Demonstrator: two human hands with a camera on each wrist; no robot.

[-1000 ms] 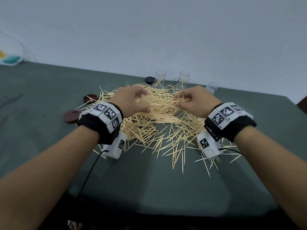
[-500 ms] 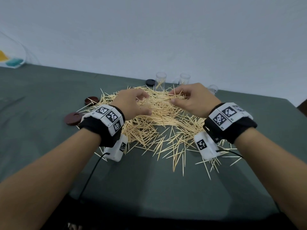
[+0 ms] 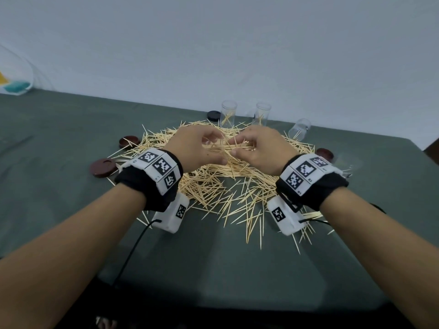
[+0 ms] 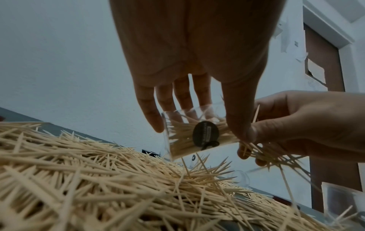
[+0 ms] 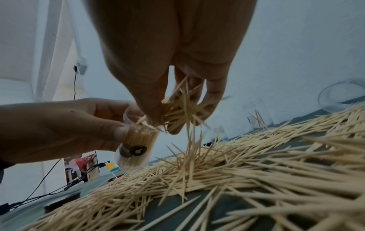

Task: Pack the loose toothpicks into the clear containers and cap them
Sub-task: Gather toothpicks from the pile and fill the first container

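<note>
A big pile of loose toothpicks [image 3: 213, 184] covers the middle of the green table [image 3: 71, 143]. My left hand [image 3: 202, 150] grips a clear container [image 4: 195, 134] partly filled with toothpicks and tilted toward the right, a dark round label on its side; the same container [image 5: 136, 145] shows in the right wrist view. My right hand [image 3: 251, 148] pinches a bunch of toothpicks [image 5: 177, 109] at the container's mouth. A few of them hang down toward the pile [image 5: 197, 168].
Two upright clear containers [image 3: 228, 113] [image 3: 262, 113] with a few toothpicks stand at the back, a third [image 3: 299, 128] lies tilted on the right. A black cap [image 3: 213, 115] and brown caps [image 3: 102, 167] [image 3: 129, 141] [image 3: 324, 153] lie around the pile.
My right hand has lifted a bunch of toothpicks off the pile and moved left to the container in my left hand. The two hands are closer together now.
</note>
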